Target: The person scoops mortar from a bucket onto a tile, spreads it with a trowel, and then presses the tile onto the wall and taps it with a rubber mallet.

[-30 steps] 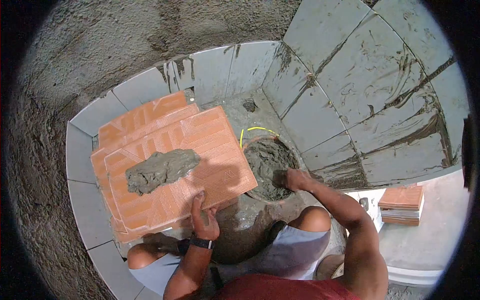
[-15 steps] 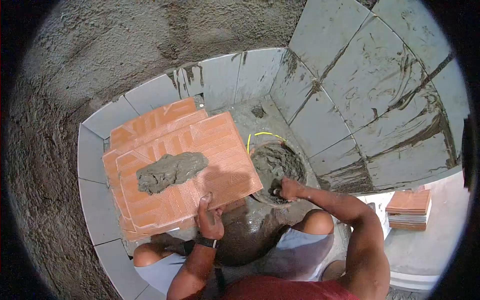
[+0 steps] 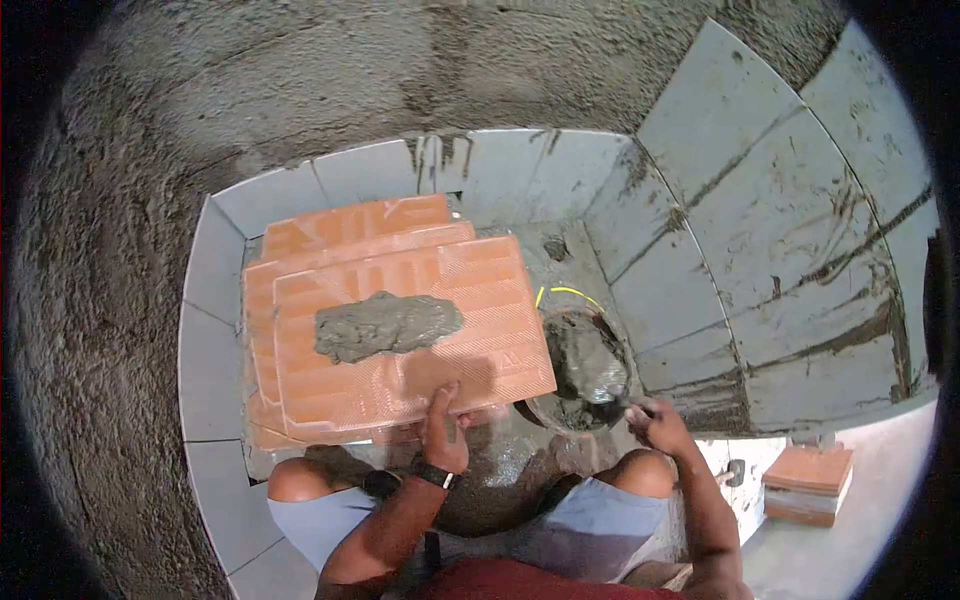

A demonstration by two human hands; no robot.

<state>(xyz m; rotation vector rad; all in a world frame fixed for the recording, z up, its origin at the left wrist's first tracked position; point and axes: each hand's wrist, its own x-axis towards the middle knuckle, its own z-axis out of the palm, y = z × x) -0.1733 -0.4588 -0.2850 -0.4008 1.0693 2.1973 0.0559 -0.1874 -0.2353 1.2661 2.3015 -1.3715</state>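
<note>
Left hand (image 3: 443, 425) pinches the near edge of the top tile (image 3: 490, 290), thumb above and fingers under. I think it holds the tile level so the mortar lump (image 3: 387, 326) in the middle does not slide. Right hand (image 3: 655, 425) is closed on a trowel (image 3: 612, 408), its blade low in the bucket (image 3: 548, 415) just beside the tile. Under the tile lies the tile stack (image 3: 350, 222), ribbed side up, and behind it stands the grey tiled wall (image 3: 760, 230).

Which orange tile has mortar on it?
The top tile of the stack, gripped by the left hand: a grey mortar lump sits on it. Tiles beneath and the stack at right show none.
</note>
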